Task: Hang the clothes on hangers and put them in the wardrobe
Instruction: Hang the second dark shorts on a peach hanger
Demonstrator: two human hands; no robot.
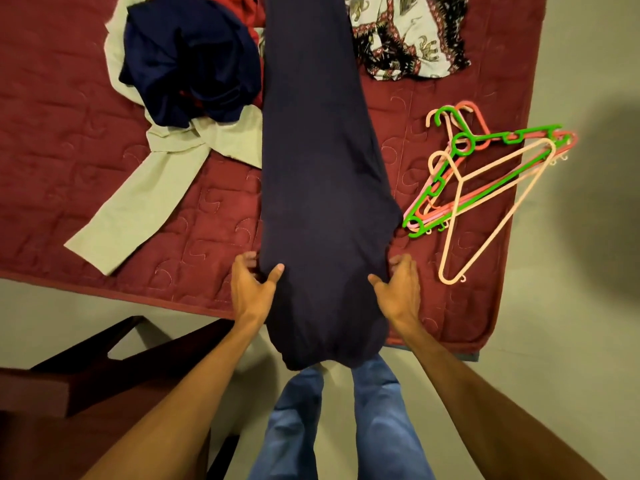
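A long dark navy garment (318,168) lies stretched lengthwise down the middle of the red quilt (52,133), its near end hanging over the quilt's edge. My left hand (251,284) grips the garment's left side, thumb on top and fingers tucked under the cloth. My right hand (398,282) grips its right side the same way. A pile of plastic hangers (485,168), green, pink and cream, lies on the quilt to the right of the garment, apart from both hands.
A heap of a dark blue garment (190,60) over a pale green one (145,199) lies left. An elephant-print cloth (408,32) lies at the back right. A dark wooden piece of furniture (114,362) stands at lower left. My jeans-clad legs (346,420) stand on the pale floor.
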